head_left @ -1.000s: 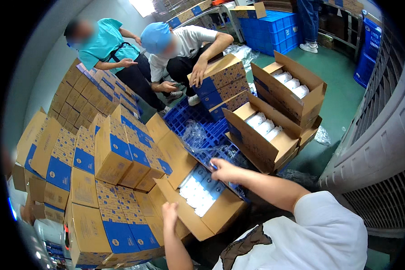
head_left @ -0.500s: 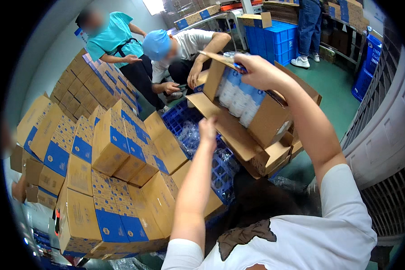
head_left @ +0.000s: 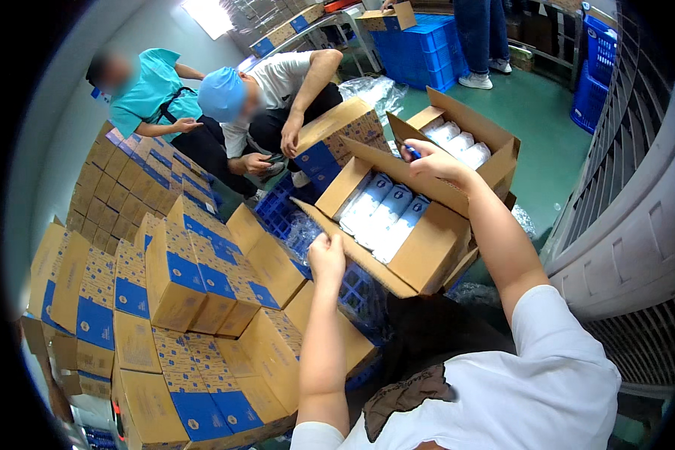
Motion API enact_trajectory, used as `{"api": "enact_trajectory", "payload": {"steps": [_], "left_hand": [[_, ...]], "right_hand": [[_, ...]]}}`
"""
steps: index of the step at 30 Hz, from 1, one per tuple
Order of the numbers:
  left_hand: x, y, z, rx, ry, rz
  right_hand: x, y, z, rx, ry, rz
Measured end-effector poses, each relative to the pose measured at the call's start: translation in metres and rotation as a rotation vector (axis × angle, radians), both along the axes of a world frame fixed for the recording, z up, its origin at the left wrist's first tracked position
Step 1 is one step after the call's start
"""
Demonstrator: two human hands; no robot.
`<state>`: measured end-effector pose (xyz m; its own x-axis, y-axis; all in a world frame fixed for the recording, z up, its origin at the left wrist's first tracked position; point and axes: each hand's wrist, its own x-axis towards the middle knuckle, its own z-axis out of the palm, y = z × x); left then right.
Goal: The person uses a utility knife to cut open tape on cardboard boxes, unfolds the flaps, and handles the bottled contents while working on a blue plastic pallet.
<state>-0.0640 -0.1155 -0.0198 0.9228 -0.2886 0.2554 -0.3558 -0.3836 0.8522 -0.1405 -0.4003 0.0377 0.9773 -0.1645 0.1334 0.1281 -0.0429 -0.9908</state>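
An open cardboard carton (head_left: pixel 432 264) stands before me, holding a row of white packs (head_left: pixel 383 212) with blue labels. My left hand (head_left: pixel 327 259) is closed on the edge of its left flap (head_left: pixel 358 256). At the carton's far right side, my right hand (head_left: pixel 433 163) is closed around a small blue object (head_left: pixel 412 152), whose kind I cannot make out. That hand is against the raised right flap (head_left: pixel 412 177). Just beyond stands a second open carton (head_left: pixel 496 163) with white packs in it.
Closed cartons (head_left: pixel 184 277) are stacked at left. A blue plastic pallet (head_left: pixel 361 289) with clear film lies below. A person in a blue cap (head_left: pixel 222 94) crouches by another carton (head_left: pixel 343 136); a person in teal (head_left: pixel 154 94) stands behind. Blue crates (head_left: pixel 420 49) stand far off.
The carton has tipped from a steep tilt to nearly level, so its packs now show from above. My right hand has come down with it. My left hand has come onto the left flap.
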Motion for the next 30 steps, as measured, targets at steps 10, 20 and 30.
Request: {"api": "enact_trajectory", "payload": {"steps": [10,20,30], "left_hand": [[-0.061,-0.067,-0.111,-0.674,1.124,-0.194],[-0.043,-0.11,-0.155,-0.622,1.326,-0.609],[-0.13,-0.042,-0.176,-0.164,1.186,-0.841]], "right_hand": [[-0.013,-0.033,-0.041,-0.538,0.238,-0.248],[-0.031,-0.013,-0.025,-0.862,0.222,-0.503],[-0.032,-0.025,-0.025,-0.937,0.016,-0.563]]}}
